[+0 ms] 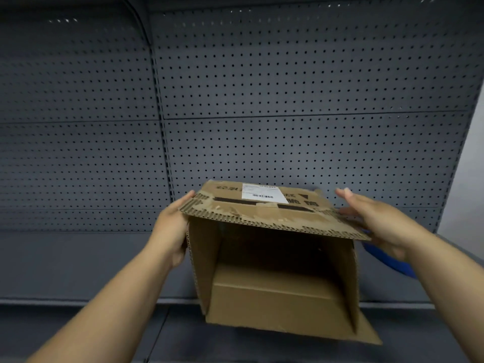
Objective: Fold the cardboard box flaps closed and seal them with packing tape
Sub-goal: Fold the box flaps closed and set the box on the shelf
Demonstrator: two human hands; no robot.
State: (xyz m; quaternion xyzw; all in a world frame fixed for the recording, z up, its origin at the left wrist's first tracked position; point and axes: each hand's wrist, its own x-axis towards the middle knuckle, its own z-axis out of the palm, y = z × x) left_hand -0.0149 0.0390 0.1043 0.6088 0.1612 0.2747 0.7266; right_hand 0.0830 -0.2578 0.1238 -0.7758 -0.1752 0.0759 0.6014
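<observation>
1. left hand [171,229] wrapped on the left wall of the cardboard box [272,258], thumb up by the top panel's corner, holding it
2. box lies on its side over the front edge of the grey shelf [78,268], open mouth facing the camera, looks empty so likely light; stiff corrugated, ragged torn edges
3. shipping label [263,193] on top panel; bottom flap [301,328] hangs past the shelf edge, best gripped at free corners
4. right hand [377,221] open wide, fingers spread, at the top panel's right edge; contact unclear

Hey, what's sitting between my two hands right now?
In the head view, the open cardboard box lies between your left hand and right hand, nothing else.
</observation>
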